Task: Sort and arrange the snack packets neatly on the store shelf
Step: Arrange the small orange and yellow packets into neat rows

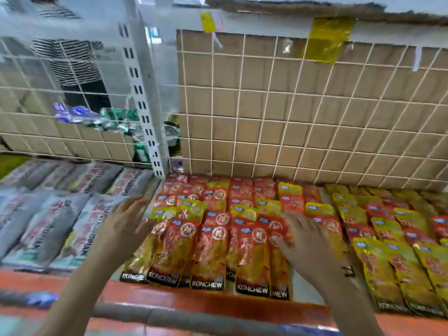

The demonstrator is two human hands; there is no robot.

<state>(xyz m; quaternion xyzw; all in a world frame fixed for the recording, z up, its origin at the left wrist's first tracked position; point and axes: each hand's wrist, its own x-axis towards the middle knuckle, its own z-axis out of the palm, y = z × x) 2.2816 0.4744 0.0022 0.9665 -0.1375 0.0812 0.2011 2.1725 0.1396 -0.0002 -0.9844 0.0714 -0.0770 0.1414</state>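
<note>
Red and yellow snack packets [213,243] marked KONCHEW lie flat in overlapping rows on the middle of the shelf. Yellow packets [397,267] of the same kind fill the rows to the right. Grey and white packets [48,226] lie in rows on the left. My left hand [123,224] hovers open, fingers spread, over the left edge of the red packets. My right hand [308,241] rests open and flat on the red packets at their right side, fingers pointing left. Neither hand holds anything.
A white wire grid [291,117] backed by cardboard closes the shelf's rear. A slotted white upright post [143,100] divides the two bays. The shelf's orange-red front edge [194,301] runs below the packets. Behind the left grid stands a person in a striped top [70,61], with blue and green packets [97,117] nearby.
</note>
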